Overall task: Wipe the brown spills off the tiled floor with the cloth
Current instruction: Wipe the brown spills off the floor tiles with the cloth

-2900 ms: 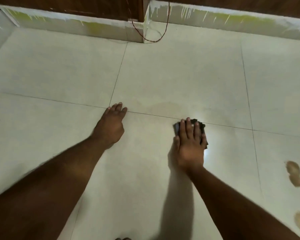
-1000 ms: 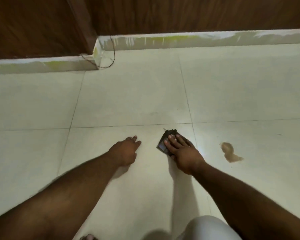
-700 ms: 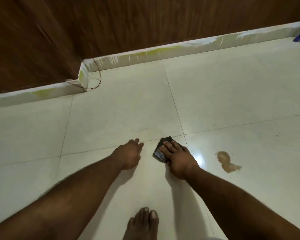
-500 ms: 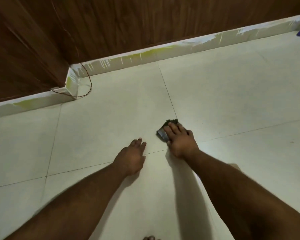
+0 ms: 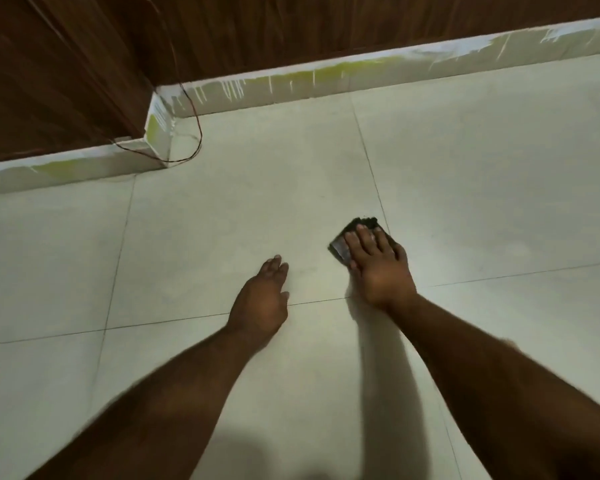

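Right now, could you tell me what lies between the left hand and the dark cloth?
Only bare pale tiled floor, seen in the head view.

Pale square-tiled floor (image 5: 257, 209): smooth, faintly glossy ceramic. Dark folded cloth (image 5: 359, 233), pressed under the right hand (image 5: 378, 268): soft, matt fabric. Brown wall panelling (image 5: 291, 26) beyond: grained wood.

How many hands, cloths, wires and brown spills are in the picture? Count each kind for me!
Hands: 2, the left hand flat on the tiled floor, the right hand pressing the cloth
Cloths: 1, the dark cloth
Wires: 1, the thin wire by the skirting corner
Brown spills: 0 in view
Total: 4
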